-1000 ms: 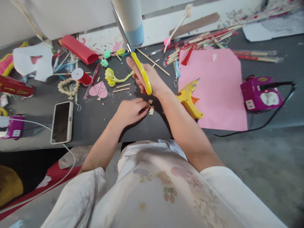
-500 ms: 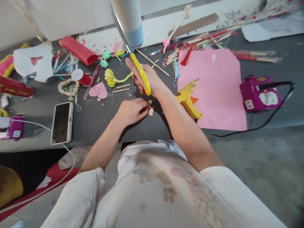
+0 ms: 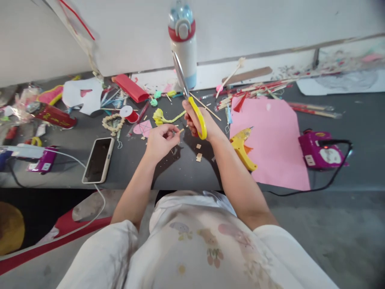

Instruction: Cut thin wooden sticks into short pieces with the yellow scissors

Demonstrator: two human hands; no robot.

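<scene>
Stick [image 3: 181, 130] pinched between closed fingertips of left hand [image 3: 161, 141], held over table [image 3: 180, 176] mid-front, scissors [image 3: 197, 114] gripped in curled right hand [image 3: 206, 125], blades raised, cut bits [image 3: 199, 156] scattered below, glue gun [image 3: 242, 146] beside right wrist.

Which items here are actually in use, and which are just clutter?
In use: left hand pinching small stick piece; right hand gripping yellow scissors; stick bits lying below them.
Lying about: glue gun, pink paper, phone, bottle, ribbon spool.
</scene>
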